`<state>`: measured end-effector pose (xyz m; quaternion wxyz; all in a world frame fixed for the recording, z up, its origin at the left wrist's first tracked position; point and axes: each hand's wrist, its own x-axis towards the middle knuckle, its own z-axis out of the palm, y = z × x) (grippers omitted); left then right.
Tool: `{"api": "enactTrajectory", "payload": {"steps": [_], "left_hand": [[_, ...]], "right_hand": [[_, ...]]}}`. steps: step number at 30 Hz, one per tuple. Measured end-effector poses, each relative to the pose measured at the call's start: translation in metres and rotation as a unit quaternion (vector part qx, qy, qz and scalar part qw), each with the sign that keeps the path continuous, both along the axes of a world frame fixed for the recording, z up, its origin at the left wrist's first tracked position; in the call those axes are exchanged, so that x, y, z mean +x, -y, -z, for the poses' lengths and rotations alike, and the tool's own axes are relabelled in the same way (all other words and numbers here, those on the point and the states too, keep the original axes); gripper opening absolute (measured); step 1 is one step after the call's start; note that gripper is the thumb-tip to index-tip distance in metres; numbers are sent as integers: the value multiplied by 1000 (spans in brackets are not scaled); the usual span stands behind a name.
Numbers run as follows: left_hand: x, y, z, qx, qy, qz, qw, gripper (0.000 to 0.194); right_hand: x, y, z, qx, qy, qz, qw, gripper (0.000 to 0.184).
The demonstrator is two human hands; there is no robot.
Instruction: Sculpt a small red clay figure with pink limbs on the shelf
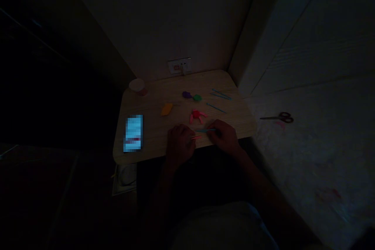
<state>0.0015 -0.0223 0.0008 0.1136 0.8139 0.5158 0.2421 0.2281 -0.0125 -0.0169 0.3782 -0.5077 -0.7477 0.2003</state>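
Forearms (258,175) reach the bench (152,105) at six o'clock, the left grip (179,144) closed on a pink stick (197,137), the right grip (223,137) pinching a blue stick (206,129).

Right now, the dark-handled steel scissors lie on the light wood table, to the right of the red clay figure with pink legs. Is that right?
Not on the table: the dark-handled scissors lie on the pale surface beyond the right edge of the light wood table, as the head view shows. They are right of the red clay figure, as you said.
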Motion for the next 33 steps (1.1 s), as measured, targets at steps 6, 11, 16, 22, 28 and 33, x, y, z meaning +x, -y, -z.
{"api": "enactTrajectory", "payload": {"steps": [6,11,16,22,28,33], "left_hand": [[0,-1,-2,-5,3,-2,1000,5],[0,-3,-1,-8,13,8,1000,6],[0,-2,-1,-5,15,7,1000,5],[0,-2,-1,0,11,6,1000,6],[0,-3,-1,-4,6,10,1000,6],[0,-3,0,-3,11,13,1000,5]], "right_hand": [[-4,-3,0,-22,17,38,999,23],[-14,-3,-2,-13,87,79,993,35],[-20,-5,-5,-35,108,128,985,34],[-27,-7,-3,-43,155,155,975,28],[-31,-7,-4,-39,172,171,969,26],[-31,-7,-4,-42,154,180,971,28]]}}
